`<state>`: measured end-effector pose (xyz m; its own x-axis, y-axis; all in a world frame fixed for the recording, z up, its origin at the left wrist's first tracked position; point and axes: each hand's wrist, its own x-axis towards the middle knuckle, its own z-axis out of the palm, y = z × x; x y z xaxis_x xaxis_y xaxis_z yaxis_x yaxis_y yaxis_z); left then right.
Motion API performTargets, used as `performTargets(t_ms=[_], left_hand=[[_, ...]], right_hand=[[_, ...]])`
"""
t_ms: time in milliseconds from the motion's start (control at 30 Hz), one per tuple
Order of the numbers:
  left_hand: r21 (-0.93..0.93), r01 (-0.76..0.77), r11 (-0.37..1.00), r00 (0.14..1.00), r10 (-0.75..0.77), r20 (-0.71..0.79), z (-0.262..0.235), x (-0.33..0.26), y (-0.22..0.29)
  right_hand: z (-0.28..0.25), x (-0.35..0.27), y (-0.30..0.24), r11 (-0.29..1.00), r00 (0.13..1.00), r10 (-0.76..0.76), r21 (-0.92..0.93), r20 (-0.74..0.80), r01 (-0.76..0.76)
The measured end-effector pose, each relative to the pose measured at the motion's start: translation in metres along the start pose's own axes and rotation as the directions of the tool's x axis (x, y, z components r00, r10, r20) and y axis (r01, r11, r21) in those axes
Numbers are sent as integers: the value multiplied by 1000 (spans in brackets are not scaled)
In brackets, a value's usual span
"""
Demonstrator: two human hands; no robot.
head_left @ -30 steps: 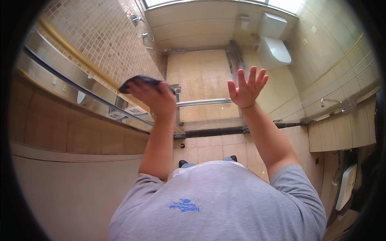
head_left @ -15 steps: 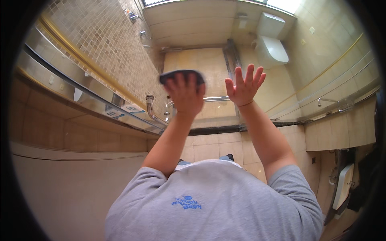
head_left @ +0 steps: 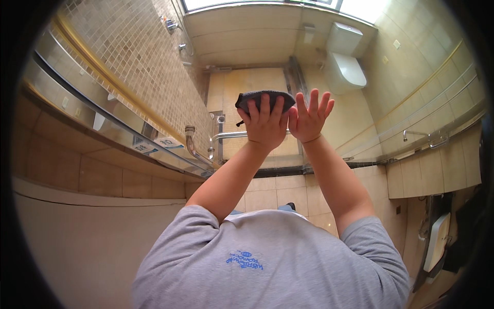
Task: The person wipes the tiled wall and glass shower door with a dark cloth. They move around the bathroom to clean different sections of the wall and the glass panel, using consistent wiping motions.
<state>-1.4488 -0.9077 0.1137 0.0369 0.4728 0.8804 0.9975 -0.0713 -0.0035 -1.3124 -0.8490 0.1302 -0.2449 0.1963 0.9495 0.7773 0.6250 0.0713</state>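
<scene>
My left hand (head_left: 267,129) lies spread over a dark grey cloth (head_left: 244,99), its fingers pressing on the front of the folded fabric. A small loop or tag hangs from the cloth's left end. Close beside it, my right hand (head_left: 309,123) is raised with bare fingers spread, and its thumb side is at or very near my left hand. Both hands seem to be at a clear glass panel, though its surface barely shows. Below the hands, a chrome bar handle (head_left: 230,135) runs crosswise, partly hidden behind my wrists.
Beyond the glass stands a white toilet (head_left: 350,70) at the far right. A mosaic tile wall (head_left: 139,56) with chrome fittings (head_left: 172,24) rises at the left. A gold-edged rail (head_left: 103,80) slants along the left, and a metal towel bar (head_left: 417,133) is at the right.
My left hand has slid the cloth rightward, up against my right hand. The right hand has shifted slightly left and down, fingers still spread.
</scene>
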Motion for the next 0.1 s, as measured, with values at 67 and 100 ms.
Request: performTargets(t_ms=[67, 100], left_hand=[[22, -16, 1000, 1000, 16, 20, -1, -5, -11], [14, -4, 1000, 1000, 3, 29, -4, -8, -21]], right_hand=[[-10, -2, 5, 999, 996, -38, 11, 78, 38], [-17, -3, 8, 999, 990, -39, -2, 137, 40]])
